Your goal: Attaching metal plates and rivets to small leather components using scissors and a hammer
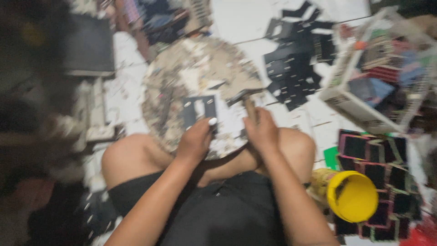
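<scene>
Seated cross-legged on the white tiled floor, the person rests a round, scarred wooden cutting block littered with paper scraps against the knees. The left hand presses down on a dark rectangular card piece with punched slots lying near the block's near edge, thumb with a pale nail on top of it; its grip is flat, fingers curled over the card's lower edge. The right hand is closed around the wooden handle of a hammer, whose dark head sits on the block just right of the card. Beyond, a heap of black die-cut card pieces lies on the floor beside a white wire basket filled with coloured stacks. By the right knee stands a yellow plastic cup among more black cards with coloured edges.
</scene>
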